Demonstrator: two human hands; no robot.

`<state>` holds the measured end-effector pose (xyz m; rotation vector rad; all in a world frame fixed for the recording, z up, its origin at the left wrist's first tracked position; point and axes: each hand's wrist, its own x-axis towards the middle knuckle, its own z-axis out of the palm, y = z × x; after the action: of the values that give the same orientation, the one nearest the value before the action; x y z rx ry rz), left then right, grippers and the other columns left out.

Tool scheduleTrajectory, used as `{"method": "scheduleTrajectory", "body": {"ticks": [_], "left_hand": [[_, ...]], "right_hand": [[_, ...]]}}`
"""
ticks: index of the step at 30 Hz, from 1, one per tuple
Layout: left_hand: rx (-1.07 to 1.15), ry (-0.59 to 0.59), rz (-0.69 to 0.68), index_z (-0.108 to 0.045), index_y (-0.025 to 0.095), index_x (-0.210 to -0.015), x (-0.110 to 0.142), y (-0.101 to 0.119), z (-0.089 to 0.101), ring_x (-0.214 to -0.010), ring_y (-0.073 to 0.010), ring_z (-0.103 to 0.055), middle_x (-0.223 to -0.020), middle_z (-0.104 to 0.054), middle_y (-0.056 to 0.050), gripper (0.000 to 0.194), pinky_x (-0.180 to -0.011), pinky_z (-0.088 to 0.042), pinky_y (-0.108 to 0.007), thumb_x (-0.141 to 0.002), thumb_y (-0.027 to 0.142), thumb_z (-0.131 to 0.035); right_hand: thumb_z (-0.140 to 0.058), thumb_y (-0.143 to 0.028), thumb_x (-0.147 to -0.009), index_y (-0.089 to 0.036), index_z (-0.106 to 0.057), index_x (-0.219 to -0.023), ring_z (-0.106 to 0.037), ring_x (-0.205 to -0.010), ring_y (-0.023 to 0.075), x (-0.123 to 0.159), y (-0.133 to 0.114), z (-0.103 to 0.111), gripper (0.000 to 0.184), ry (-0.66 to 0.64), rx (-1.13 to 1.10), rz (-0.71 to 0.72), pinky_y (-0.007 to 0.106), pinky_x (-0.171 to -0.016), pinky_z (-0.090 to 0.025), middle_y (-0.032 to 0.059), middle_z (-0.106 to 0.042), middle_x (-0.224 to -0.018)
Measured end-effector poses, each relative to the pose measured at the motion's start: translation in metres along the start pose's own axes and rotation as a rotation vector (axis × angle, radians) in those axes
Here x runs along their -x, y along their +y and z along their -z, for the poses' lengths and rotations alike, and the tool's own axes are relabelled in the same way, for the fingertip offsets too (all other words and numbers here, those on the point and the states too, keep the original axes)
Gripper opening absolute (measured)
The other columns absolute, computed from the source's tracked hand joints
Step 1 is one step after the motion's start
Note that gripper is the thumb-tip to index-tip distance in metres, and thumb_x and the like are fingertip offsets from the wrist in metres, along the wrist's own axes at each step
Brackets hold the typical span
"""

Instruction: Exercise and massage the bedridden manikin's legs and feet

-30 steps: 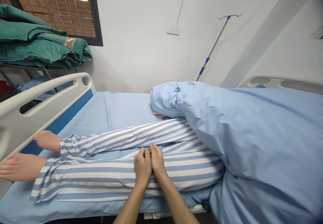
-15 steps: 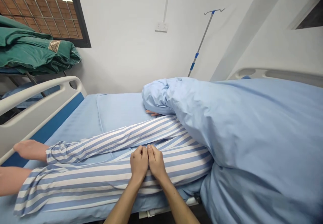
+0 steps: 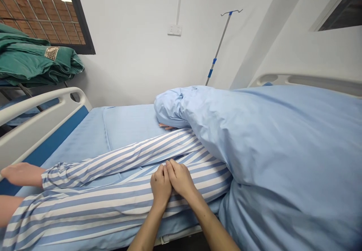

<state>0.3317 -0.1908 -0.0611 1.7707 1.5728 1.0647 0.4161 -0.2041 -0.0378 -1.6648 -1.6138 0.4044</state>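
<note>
The person's bare left hand point(image 3: 160, 185) and bare right hand point(image 3: 181, 177) are brought together, side by side and touching, with the fingers of both curled inward in a loose clench; whether anything is enclosed between them cannot be seen. They are over the thigh of the nearer leg of the blue-and-white striped cloth trousers point(image 3: 107, 202), and whether they press on the fabric or sit just above it cannot be told. The trousers are on a lying figure, the two legs stretched toward the left and slightly apart on a light-blue fabric bed sheet point(image 3: 130, 121). The farther bare foot point(image 3: 24, 173) points left, near a cream plastic bed-end board with a blue panel point(image 3: 36, 130), while the left edge cuts off the nearer bare ankle point(image 3: 8, 207). To the right of the hands, a bulky, wrinkled light-blue quilt point(image 3: 268, 141) covers the tops of the trousers and spills over the near side of the bed. Fingertips of the lying figure point(image 3: 166, 126) show beneath the quilt's far corner. Behind the bed, a slim metal drip pole with blue collars point(image 3: 219, 47) stands tilted before the white wall point(image 3: 130, 36), and a folded dark-green cloth bundle point(image 3: 34, 60) lies under the barred window point(image 3: 48, 13).
</note>
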Motion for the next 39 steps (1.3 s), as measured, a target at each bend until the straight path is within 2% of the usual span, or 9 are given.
{"method": "scheduleTrajectory", "body": {"ticks": [5, 10, 13, 16, 21, 23, 28, 36, 39], "left_hand": [[-0.018, -0.062, -0.021, -0.04, 0.02, -0.056, -0.002, 0.004, -0.003, -0.054, -0.0121, -0.04, -0.052, -0.047, 0.001, 0.03, -0.056, -0.022, -0.025, -0.084, 0.03, -0.035], [0.34, -0.089, -0.035, -0.032, 0.02, -0.052, -0.008, 0.029, -0.011, -0.049, -0.0096, -0.033, -0.048, -0.036, 0.005, 0.035, -0.052, -0.025, -0.023, -0.083, 0.036, -0.037], [0.448, -0.038, 0.021, -0.029, 0.02, -0.051, -0.007, 0.039, -0.021, -0.049, -0.0096, -0.032, -0.048, -0.033, 0.005, 0.036, -0.051, -0.026, -0.023, -0.082, 0.036, -0.037], [0.344, 0.014, 0.069, -0.035, 0.02, -0.053, -0.005, 0.035, -0.029, -0.05, -0.0108, -0.036, -0.049, -0.04, 0.004, 0.033, -0.053, -0.027, -0.024, -0.083, 0.035, -0.036], [0.147, -0.037, 0.0, -0.04, 0.021, -0.057, -0.002, 0.029, -0.034, -0.052, -0.0126, -0.041, -0.052, -0.048, 0.001, 0.03, -0.056, -0.026, -0.025, -0.085, 0.031, -0.032], [0.066, -0.061, -0.02, -0.042, 0.021, -0.057, 0.0, 0.03, -0.035, -0.053, -0.0129, -0.042, -0.052, -0.049, 0.001, 0.03, -0.057, -0.026, -0.025, -0.085, 0.03, -0.032], [0.005, -0.085, -0.027, -0.043, 0.02, -0.056, 0.001, 0.033, -0.036, -0.055, -0.0125, -0.044, -0.052, -0.049, 0.001, 0.03, -0.058, -0.026, -0.024, -0.083, 0.029, -0.036], [0.401, -0.153, 0.03, -0.034, 0.02, -0.052, -0.009, 0.054, -0.045, -0.05, -0.0094, -0.034, -0.048, -0.037, 0.005, 0.034, -0.051, -0.025, -0.022, -0.083, 0.033, -0.036], [0.338, -0.097, 0.023, -0.036, 0.02, -0.054, -0.006, 0.054, -0.055, -0.051, -0.0102, -0.036, -0.05, -0.04, 0.004, 0.032, -0.053, -0.026, -0.023, -0.084, 0.033, -0.034]], "right_hand": [[-0.03, -0.036, -0.091, -0.019, -0.038, -0.06, -0.038, -0.051, 0.0114, 0.002, 0.017, 0.0, 0.036, 0.065, -0.174, -0.013, 0.023, -0.051, -0.025, -0.0025, -0.042, -0.053], [-0.032, -0.038, -0.089, -0.019, -0.04, -0.062, -0.039, -0.055, 0.0112, 0.0, 0.025, 0.001, 0.035, 0.151, -0.466, -0.027, 0.022, -0.053, -0.031, -0.0023, -0.042, -0.058], [-0.034, -0.04, -0.088, -0.019, -0.04, -0.062, -0.039, -0.056, 0.0112, -0.001, 0.027, 0.002, 0.034, 0.202, -0.563, -0.059, 0.022, -0.053, -0.033, -0.0024, -0.042, -0.058], [-0.033, -0.041, -0.089, -0.019, -0.037, -0.06, -0.039, -0.054, 0.011, -0.002, 0.026, 0.005, 0.036, 0.207, -0.508, -0.088, 0.022, -0.052, -0.032, -0.0023, -0.042, -0.057], [-0.033, -0.036, -0.09, -0.019, -0.047, -0.066, -0.042, -0.053, 0.0119, -0.001, 0.025, 0.029, 0.032, 0.085, -0.031, -0.014, 0.025, -0.053, -0.026, -0.0006, -0.049, -0.056], [-0.031, -0.035, -0.09, -0.019, -0.047, -0.067, -0.042, -0.051, 0.012, -0.001, 0.029, 0.037, 0.033, 0.063, 0.054, 0.005, 0.025, -0.053, -0.025, -0.0007, -0.049, -0.055], [-0.028, -0.038, -0.091, -0.02, -0.041, -0.061, -0.04, -0.05, 0.012, 0.0, 0.043, 0.033, 0.038, 0.118, -0.052, -0.025, 0.025, -0.051, -0.026, -0.0013, -0.045, -0.052], [-0.032, -0.043, -0.089, -0.02, -0.035, -0.06, -0.036, -0.052, 0.0111, -0.001, 0.047, 0.037, 0.038, 0.171, -0.431, -0.058, 0.023, -0.051, -0.029, -0.0034, -0.037, -0.055], [-0.033, -0.044, -0.089, -0.02, -0.035, -0.06, -0.037, -0.053, 0.0112, -0.003, 0.047, 0.038, 0.038, 0.199, -0.453, -0.083, 0.023, -0.051, -0.031, -0.0031, -0.039, -0.055]]}}
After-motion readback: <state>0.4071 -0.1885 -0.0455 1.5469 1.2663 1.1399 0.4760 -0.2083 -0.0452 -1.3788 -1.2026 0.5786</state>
